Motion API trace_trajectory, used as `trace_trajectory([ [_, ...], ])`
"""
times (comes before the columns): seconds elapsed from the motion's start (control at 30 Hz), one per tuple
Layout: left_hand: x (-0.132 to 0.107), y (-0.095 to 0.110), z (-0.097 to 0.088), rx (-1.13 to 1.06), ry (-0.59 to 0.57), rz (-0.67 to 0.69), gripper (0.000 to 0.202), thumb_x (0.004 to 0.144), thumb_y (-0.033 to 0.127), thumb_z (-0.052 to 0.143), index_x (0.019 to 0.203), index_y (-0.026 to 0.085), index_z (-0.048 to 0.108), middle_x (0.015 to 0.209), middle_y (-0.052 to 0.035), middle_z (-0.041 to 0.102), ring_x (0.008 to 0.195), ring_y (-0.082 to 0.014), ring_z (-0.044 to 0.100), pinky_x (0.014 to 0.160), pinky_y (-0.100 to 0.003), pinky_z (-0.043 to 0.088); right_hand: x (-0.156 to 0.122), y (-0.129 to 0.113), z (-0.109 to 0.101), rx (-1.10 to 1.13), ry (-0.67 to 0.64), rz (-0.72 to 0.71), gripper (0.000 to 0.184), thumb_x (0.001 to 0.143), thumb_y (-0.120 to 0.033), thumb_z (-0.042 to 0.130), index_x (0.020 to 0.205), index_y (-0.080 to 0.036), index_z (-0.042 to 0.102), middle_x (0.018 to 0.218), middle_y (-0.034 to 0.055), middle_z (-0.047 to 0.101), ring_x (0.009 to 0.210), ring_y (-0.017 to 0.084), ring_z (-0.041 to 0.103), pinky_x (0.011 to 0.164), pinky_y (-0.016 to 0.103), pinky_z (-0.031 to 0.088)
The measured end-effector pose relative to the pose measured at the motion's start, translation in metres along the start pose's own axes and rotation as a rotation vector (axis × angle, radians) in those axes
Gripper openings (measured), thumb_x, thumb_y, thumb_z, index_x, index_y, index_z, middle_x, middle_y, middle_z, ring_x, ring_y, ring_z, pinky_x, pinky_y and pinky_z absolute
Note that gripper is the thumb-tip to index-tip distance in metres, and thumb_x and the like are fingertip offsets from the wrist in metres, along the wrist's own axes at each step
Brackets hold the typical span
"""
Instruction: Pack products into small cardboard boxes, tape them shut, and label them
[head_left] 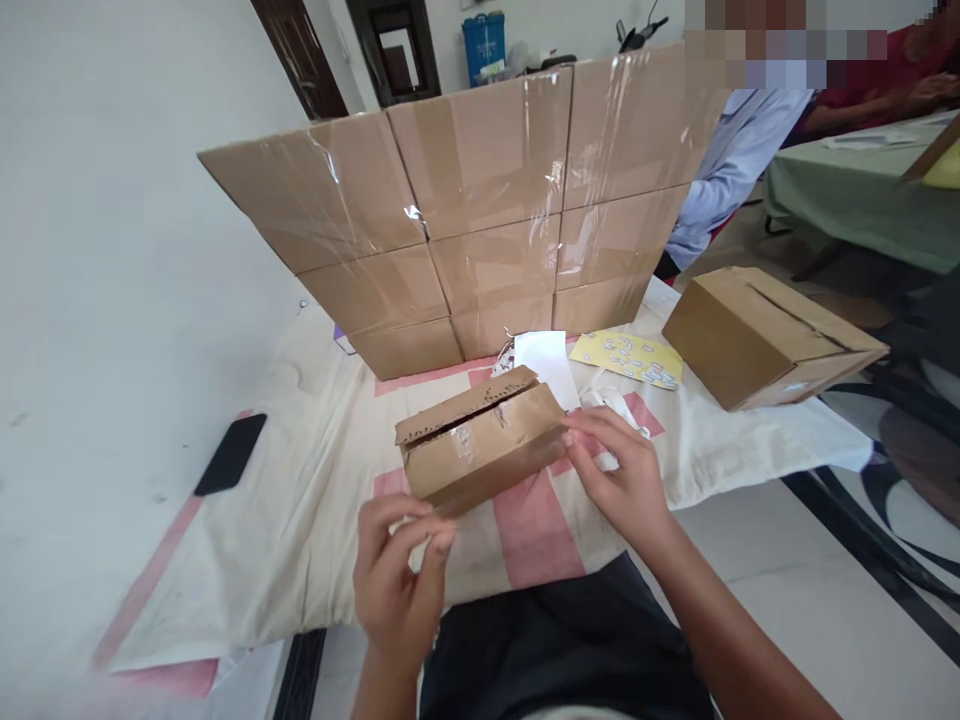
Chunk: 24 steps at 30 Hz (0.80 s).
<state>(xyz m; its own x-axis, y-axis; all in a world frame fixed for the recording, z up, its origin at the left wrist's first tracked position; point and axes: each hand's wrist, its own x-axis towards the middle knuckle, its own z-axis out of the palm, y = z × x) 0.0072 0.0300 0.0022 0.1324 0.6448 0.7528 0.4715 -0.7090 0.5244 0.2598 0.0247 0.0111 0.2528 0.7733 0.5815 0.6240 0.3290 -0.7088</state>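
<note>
A small brown cardboard box [484, 445] sits on the cloth-covered table in front of me. Its top flaps leave a dark slit, one flap edge is ragged, and clear tape shines on the top. At the near left corner, my left hand [397, 570] has its fingers bent and the thumb close to the forefinger; a slight blur hides the exact contact. My right hand [622, 475] pinches the box's right end between fingertips and thumb. Behind the box lie a white sheet of paper [546, 365] and a yellow card [628, 358] with small pale pieces on it.
A tall taped cardboard panel [495, 190] stands across the back of the table. To the right rests a larger cardboard box [772, 330], at the left a black phone [232, 455]. Someone in a light blue sleeve [750, 150] is behind the panel's right edge.
</note>
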Motion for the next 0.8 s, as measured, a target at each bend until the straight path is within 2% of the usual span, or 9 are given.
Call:
trace_trajectory([
  [0.03, 0.009, -0.004, -0.005, -0.008, -0.066, -0.012, 0.012, 0.092, 0.014, 0.063, 0.093, 0.026, 0.068, 0.097, -0.0041, 0.058, 0.090, -0.0193, 0.059, 0.082, -0.037, 0.051, 0.012, -0.001, 0.001, -0.060, -0.042, -0.106, 0.024, 0.099, -0.029, 0.056, 0.115, -0.024, 0.074, 0.111, 0.0103, 0.074, 0.105, 0.027, 0.068, 0.093, 0.044, 0.055],
  [0.1, 0.026, -0.011, -0.012, 0.011, -0.165, -0.022, 0.010, 0.093, 0.017, 0.064, 0.092, 0.026, 0.068, 0.099, -0.0034, 0.059, 0.093, -0.0184, 0.060, 0.084, -0.035, 0.050, 0.034, -0.006, 0.011, -0.215, -0.197, -0.296, 0.034, 0.101, -0.030, 0.053, 0.130, -0.024, 0.068, 0.135, 0.0096, 0.068, 0.134, 0.030, 0.056, 0.115, 0.053, 0.042],
  [0.17, 0.039, -0.016, -0.015, 0.040, -0.222, -0.041, 0.009, 0.095, 0.020, 0.063, 0.090, 0.026, 0.068, 0.103, -0.0033, 0.061, 0.099, -0.0186, 0.060, 0.088, -0.034, 0.048, 0.048, -0.010, 0.027, -0.358, -0.374, -0.401, 0.044, 0.102, -0.036, 0.052, 0.142, -0.021, 0.060, 0.149, 0.0097, 0.060, 0.145, 0.030, 0.045, 0.124, 0.056, 0.029],
  [0.23, 0.049, -0.021, -0.016, 0.049, -0.270, -0.090, 0.012, 0.097, 0.024, 0.060, 0.088, 0.026, 0.068, 0.108, -0.0036, 0.061, 0.106, -0.0194, 0.060, 0.094, -0.036, 0.045, 0.053, -0.010, 0.042, -0.430, -0.478, -0.431, 0.049, 0.103, -0.042, 0.051, 0.145, -0.018, 0.058, 0.151, 0.0114, 0.057, 0.146, 0.031, 0.045, 0.126, 0.056, 0.025],
  [0.33, 0.061, -0.027, -0.013, 0.012, -0.390, -0.209, 0.015, 0.098, 0.029, 0.059, 0.088, 0.026, 0.070, 0.117, -0.0048, 0.062, 0.116, -0.0212, 0.059, 0.100, -0.038, 0.044, 0.048, -0.005, 0.055, -0.451, -0.506, -0.414, 0.051, 0.105, -0.046, 0.046, 0.144, -0.016, 0.059, 0.152, 0.0104, 0.057, 0.144, 0.032, 0.047, 0.125, 0.057, 0.026],
  [0.47, 0.077, -0.035, -0.005, -0.069, -0.542, -0.320, 0.012, 0.093, 0.034, 0.065, 0.090, 0.026, 0.073, 0.125, -0.0066, 0.062, 0.118, -0.0240, 0.060, 0.097, -0.038, 0.048, 0.043, -0.001, 0.054, -0.451, -0.507, -0.402, 0.052, 0.105, -0.045, 0.044, 0.146, -0.015, 0.058, 0.154, 0.0105, 0.054, 0.145, 0.032, 0.045, 0.124, 0.058, 0.028],
  [0.6, 0.088, -0.040, 0.004, -0.061, -0.573, -0.335, 0.014, 0.091, 0.036, 0.066, 0.091, 0.025, 0.074, 0.125, -0.0076, 0.062, 0.112, -0.0243, 0.062, 0.093, -0.039, 0.051, 0.045, -0.002, 0.054, -0.443, -0.503, -0.407, 0.051, 0.105, -0.044, 0.044, 0.145, -0.014, 0.059, 0.151, 0.0122, 0.057, 0.143, 0.033, 0.046, 0.123, 0.058, 0.028],
  [0.8, 0.092, -0.045, 0.015, -0.001, -0.592, -0.335, 0.012, 0.088, 0.036, 0.070, 0.090, 0.025, 0.072, 0.126, -0.0060, 0.063, 0.119, -0.0252, 0.060, 0.102, -0.042, 0.045, 0.046, -0.004, 0.054, -0.435, -0.507, -0.384, 0.051, 0.105, -0.043, 0.045, 0.144, -0.013, 0.059, 0.150, 0.0121, 0.058, 0.142, 0.034, 0.047, 0.122, 0.057, 0.028],
])
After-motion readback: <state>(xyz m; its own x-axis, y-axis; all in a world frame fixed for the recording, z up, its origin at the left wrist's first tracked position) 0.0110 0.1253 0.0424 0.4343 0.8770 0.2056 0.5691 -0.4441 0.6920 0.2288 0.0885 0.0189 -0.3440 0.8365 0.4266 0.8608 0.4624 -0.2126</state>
